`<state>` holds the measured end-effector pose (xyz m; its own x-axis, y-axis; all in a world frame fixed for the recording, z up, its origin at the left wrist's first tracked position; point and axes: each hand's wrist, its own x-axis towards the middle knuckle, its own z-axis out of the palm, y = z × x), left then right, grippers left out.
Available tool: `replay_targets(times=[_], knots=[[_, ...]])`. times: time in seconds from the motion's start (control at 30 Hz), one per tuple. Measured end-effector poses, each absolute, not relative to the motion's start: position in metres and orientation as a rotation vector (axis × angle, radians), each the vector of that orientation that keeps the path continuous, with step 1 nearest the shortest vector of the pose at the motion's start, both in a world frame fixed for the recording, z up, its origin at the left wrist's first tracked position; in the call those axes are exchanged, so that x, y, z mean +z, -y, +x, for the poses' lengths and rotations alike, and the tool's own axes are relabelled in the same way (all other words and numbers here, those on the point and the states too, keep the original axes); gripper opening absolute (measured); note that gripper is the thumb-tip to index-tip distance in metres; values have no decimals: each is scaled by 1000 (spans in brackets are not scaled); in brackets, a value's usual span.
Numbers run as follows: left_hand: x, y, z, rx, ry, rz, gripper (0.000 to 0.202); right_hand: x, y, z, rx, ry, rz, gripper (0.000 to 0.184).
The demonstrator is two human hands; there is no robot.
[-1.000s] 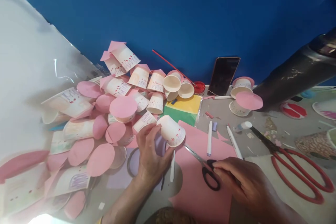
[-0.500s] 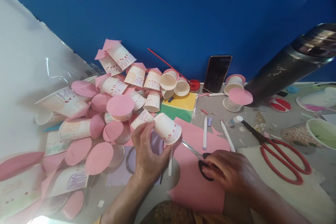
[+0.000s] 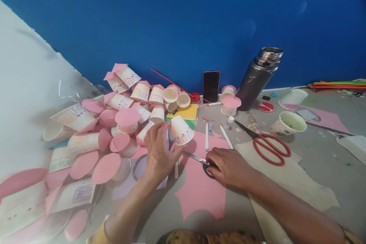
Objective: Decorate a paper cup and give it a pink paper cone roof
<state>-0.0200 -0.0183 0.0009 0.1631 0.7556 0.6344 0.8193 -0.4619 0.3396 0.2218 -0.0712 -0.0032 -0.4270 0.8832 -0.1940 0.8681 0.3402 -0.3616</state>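
Observation:
A white paper cup (image 3: 182, 131) with red dots and purple zigzag lines near its rim is pinched between the thumb and fingers of my left hand (image 3: 160, 148). It tilts a little, its wide rim facing down. My right hand (image 3: 227, 166) grips the black handles of a small pair of scissors (image 3: 196, 156). The blades point left, toward the underside of the cup, over a sheet of pink paper (image 3: 201, 194) with curved cut-outs. Beneath my left hand lies purple paper (image 3: 126, 183) with a roll of tape on it.
Many decorated cups with pink paper tops (image 3: 106, 167) are heaped on the left. A phone (image 3: 211, 87) leans on the blue wall beside an open dark flask (image 3: 257, 78). Red-handled scissors (image 3: 271, 149), white markers (image 3: 206, 137) and a green-lined cup (image 3: 288, 123) lie to the right.
The view has shifted, showing more of the table's right side, including straws and the flask's open top. Both hands keep hold of the cup and the scissors.

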Motion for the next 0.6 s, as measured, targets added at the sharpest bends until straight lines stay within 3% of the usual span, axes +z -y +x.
replay_targets(times=[0.13, 0.27, 0.6], knots=[[0, 7, -13, -1220, 1616, -2482, 71, 3, 72, 224, 732, 2507, -1609, 7], [-19, -2, -15, -1314, 1729, -2567, 69, 0, 69, 225, 683, 2442, -1685, 20], [-44, -5, -17, -1009, 1383, -2476, 65, -6, 67, 222, 738, 2422, -1637, 24]])
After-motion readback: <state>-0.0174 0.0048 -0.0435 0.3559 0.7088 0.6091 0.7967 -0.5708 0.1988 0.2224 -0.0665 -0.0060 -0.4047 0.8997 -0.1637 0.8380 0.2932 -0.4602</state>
